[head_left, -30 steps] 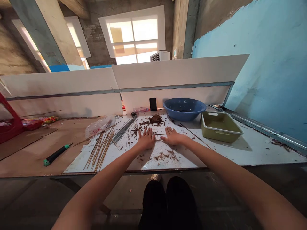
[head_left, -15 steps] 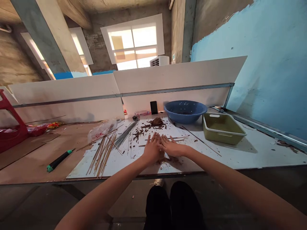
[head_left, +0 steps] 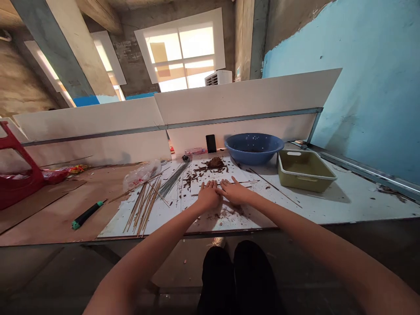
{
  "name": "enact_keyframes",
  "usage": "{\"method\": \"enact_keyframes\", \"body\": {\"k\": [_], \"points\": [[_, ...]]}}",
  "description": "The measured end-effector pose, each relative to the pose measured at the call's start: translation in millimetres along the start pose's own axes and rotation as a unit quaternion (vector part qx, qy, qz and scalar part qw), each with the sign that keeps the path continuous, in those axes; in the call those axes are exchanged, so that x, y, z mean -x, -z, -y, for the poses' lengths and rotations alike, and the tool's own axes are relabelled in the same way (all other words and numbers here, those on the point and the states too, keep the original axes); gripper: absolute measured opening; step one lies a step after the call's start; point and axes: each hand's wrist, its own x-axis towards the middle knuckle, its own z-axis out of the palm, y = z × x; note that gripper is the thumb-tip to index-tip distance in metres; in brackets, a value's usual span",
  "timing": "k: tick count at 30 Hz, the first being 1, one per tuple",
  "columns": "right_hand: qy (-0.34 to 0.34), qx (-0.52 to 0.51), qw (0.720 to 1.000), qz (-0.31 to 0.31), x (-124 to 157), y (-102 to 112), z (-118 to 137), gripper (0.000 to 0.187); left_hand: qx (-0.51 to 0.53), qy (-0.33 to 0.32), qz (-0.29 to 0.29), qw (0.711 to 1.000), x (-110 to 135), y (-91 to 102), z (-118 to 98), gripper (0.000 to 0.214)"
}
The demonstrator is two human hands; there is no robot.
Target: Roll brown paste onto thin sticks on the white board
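My left hand [head_left: 208, 195] and my right hand [head_left: 233, 191] lie flat, palms down, side by side on the white board [head_left: 170, 214], fingers stretched forward and touching each other. A thin stick [head_left: 244, 181] shows just past the fingertips of my right hand. Brown crumbs [head_left: 226, 213] are scattered under and in front of my hands. A lump of brown paste [head_left: 215, 162] sits a little farther back. Left of my hands lies a bundle of bamboo sticks [head_left: 144, 203], with thin dark sticks [head_left: 172, 178] beside it.
A blue bowl [head_left: 254, 148] and an olive-green tray [head_left: 304, 170] stand at the right. A black phone [head_left: 211, 143] leans against the white partition. A clear plastic bag [head_left: 141, 173] and a green-tipped black tool [head_left: 88, 214] lie at the left, beyond them a red rack [head_left: 15, 173].
My hands, apart a second ago, came together and slid toward me, then moved forward again a little. They still lie flat on the board.
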Motion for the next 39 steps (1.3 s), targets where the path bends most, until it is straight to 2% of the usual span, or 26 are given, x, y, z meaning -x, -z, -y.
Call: {"method": "enact_keyframes", "body": {"k": [4, 9, 11, 14, 17, 19, 23, 25, 30, 32, 36, 39], "points": [[-0.002, 0.034, 0.999, -0.004, -8.4, 4.0, -7.8, 0.055, 0.004, 0.024, 0.006, 1.0, -11.4, 8.4, 0.9, 0.077], [0.049, 0.059, 0.997, 0.017, 7.4, -4.6, -11.8, 0.055, 0.011, 0.013, -0.019, 1.0, 12.5, -8.2, 4.7, 0.076], [0.056, 0.063, 0.996, 0.039, 6.4, -2.7, -15.5, 0.056, 0.015, 0.016, -0.011, 1.0, 14.7, -6.2, 5.1, 0.076], [0.027, 0.045, 0.997, 0.058, -8.8, 4.8, -23.4, 0.06, 0.027, 0.033, 0.012, 0.999, 2.2, 9.0, 2.1, 0.075], [-0.031, 0.02, 0.998, 0.042, -20.8, 3.9, -30.3, 0.066, 0.032, 0.06, 0.01, 0.998, -8.7, 16.0, -0.6, 0.074], [-0.032, 0.017, 0.999, 0.036, -17.4, -4.6, -33.8, 0.07, 0.036, 0.062, -0.004, 0.997, -4.9, 8.3, 0.1, 0.074], [0.015, 0.021, 0.999, 0.039, 0.1, -22.4, -38.5, 0.07, 0.046, 0.037, -0.027, 0.998, 12.3, -13.8, 6.0, 0.077], [-0.005, 0.01, 0.999, 0.043, 0.3, -20.6, -38.9, 0.073, 0.043, 0.043, -0.017, 0.998, 11.2, -12.8, 7.4, 0.078], [-0.089, 0.005, 0.995, 0.047, -15.2, -1.5, -34.4, 0.076, 0.04, 0.084, -0.001, 0.996, -10.8, 8.4, 2.7, 0.077], [-0.092, 0.012, 0.995, 0.04, -11.4, -4.4, -33.3, 0.079, 0.039, 0.085, -0.011, 0.996, -8.9, 6.0, 2.1, 0.078], [-0.065, 0.015, 0.997, 0.026, 6.4, -22.2, -37.3, 0.085, 0.03, 0.049, -0.043, 0.997, 10.1, -11.8, 8.2, 0.08], [-0.059, 0.004, 0.997, 0.041, 2.9, -20.5, -41.6, 0.084, 0.031, 0.047, -0.044, 0.997, 8.5, -10.3, 11.6, 0.077]]}}
